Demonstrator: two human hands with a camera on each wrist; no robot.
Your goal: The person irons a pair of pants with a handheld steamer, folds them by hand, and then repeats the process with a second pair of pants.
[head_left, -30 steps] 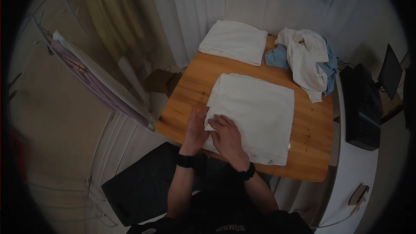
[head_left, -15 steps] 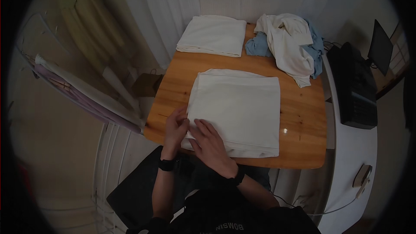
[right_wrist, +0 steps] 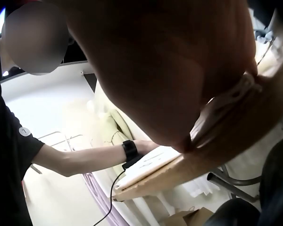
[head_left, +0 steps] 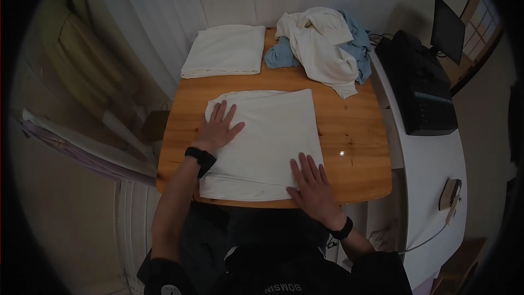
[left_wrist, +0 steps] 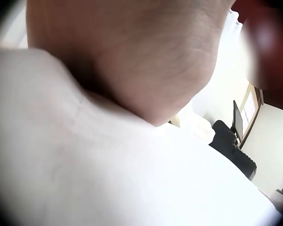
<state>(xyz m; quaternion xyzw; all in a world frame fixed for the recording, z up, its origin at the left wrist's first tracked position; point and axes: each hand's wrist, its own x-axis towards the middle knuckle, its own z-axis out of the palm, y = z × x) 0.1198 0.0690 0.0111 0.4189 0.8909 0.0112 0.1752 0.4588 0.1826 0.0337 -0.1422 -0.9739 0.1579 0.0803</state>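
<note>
A folded white cloth (head_left: 262, 142) lies flat near the front edge of the wooden table. On its upper left part rests my left hand (head_left: 217, 127), fingers spread. My right hand (head_left: 316, 191) lies with fingers extended over the cloth's lower right edge. In the left wrist view the left hand (left_wrist: 132, 56) presses against the white cloth (left_wrist: 108, 165). The right hand (right_wrist: 165, 75) fills the upper part of the right wrist view, its fingers out of sight, beside the table edge (right_wrist: 217, 146).
Another folded white cloth (head_left: 225, 50) sits at the table's back left. White clothing (head_left: 322, 43) and blue clothing (head_left: 282, 54) lie heaped at the back right. A black device (head_left: 417, 84) and a monitor (head_left: 448, 30) stand right of the wooden table (head_left: 360, 147).
Both hands have left the cloth's lower left corner and moved apart, the left one up, the right one to the right edge. The fingers are now spread. The head view has shifted.
</note>
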